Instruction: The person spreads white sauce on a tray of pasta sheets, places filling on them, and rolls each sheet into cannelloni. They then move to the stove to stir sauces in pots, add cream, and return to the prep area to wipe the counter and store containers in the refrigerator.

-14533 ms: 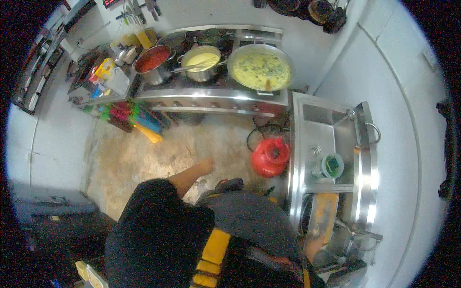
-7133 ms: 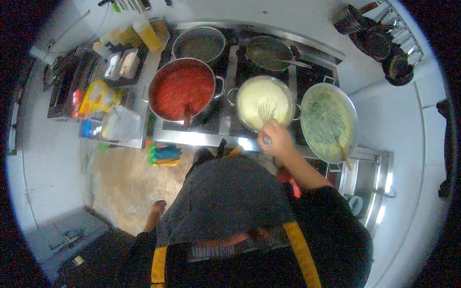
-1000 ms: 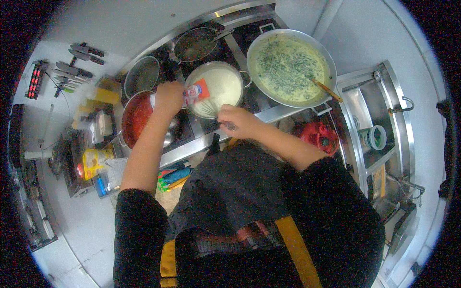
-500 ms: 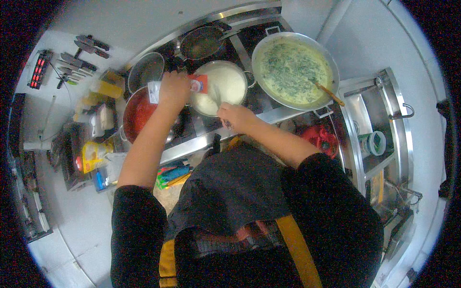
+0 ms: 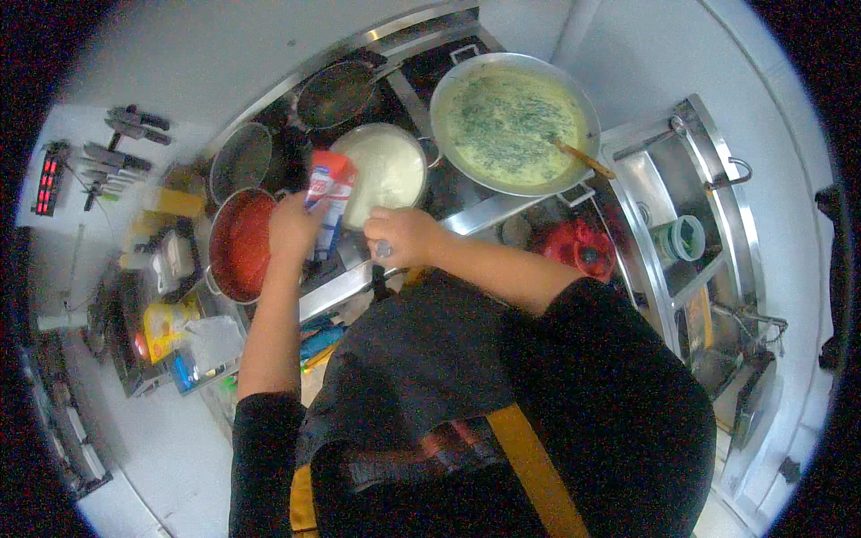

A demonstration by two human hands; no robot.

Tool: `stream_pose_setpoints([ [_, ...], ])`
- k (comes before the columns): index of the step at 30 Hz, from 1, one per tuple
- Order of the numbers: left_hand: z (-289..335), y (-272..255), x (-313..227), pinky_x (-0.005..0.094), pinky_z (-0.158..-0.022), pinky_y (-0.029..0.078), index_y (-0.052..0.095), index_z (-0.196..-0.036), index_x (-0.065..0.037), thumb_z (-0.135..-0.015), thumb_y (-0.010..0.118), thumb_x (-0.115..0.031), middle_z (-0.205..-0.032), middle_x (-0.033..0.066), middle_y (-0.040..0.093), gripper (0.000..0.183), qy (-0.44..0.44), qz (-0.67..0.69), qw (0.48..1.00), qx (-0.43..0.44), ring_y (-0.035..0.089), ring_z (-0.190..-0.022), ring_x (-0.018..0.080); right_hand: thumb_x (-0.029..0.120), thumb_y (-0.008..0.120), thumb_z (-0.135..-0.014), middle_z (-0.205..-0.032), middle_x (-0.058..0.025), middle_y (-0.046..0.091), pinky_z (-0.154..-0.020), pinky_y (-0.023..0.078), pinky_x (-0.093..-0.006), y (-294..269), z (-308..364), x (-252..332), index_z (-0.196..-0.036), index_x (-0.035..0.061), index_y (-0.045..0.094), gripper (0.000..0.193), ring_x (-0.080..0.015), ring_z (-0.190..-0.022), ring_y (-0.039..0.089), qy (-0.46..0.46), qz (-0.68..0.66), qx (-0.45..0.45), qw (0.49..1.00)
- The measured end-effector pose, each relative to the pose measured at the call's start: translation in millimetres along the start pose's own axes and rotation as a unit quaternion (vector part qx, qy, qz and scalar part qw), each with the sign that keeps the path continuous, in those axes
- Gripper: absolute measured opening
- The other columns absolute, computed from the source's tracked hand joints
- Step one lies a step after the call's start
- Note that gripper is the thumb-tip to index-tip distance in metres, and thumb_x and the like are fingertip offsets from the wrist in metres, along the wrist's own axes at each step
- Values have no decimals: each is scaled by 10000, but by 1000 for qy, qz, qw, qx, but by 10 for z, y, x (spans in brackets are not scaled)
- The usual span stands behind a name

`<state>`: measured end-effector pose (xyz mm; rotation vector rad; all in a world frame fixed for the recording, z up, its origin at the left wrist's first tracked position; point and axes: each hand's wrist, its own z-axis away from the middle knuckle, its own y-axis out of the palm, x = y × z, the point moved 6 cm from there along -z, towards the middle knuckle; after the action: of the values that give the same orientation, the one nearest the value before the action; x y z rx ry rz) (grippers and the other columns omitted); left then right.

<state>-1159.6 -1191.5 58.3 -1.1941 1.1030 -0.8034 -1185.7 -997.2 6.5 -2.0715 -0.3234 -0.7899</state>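
one red-and-blue carton (image 5: 337, 184), long axis pointing away from the body, is gripped in the fingers of the left hand (image 5: 296, 229) at the pale-sauce pot (image 5: 425, 173)'s left edge, the right hand (image 5: 404, 235) closed round a grey handle (image 5: 384, 249) nearer the body.

Left of the frame's centre, the left hand (image 5: 294, 231) grips a red, white and blue carton (image 5: 334, 193) beside a pot of pale sauce (image 5: 392, 170). The right hand (image 5: 404, 238), at the pot's near edge, clasps a handle (image 5: 384, 249). A pot of red sauce (image 5: 240, 247) stands farther left. At upper right, a wooden spoon (image 5: 585, 160) leans in a wide pan (image 5: 511, 125) of green-flecked yellow food. Knives (image 5: 126, 160) hang at upper left.
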Motion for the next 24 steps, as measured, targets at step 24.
stream_pose_setpoints([
  [24,1934,144,1103,345,-886,494,668,-1097,41,-814,738,-41,-1052,105,693,303,-258,380,884,-91,646,-957,211,204,637,-844,-1168,-190,575,-860,532,-477,388,1414,-956,-1139,94,604,317,-420,-1064,588,170,47,62,982],
])
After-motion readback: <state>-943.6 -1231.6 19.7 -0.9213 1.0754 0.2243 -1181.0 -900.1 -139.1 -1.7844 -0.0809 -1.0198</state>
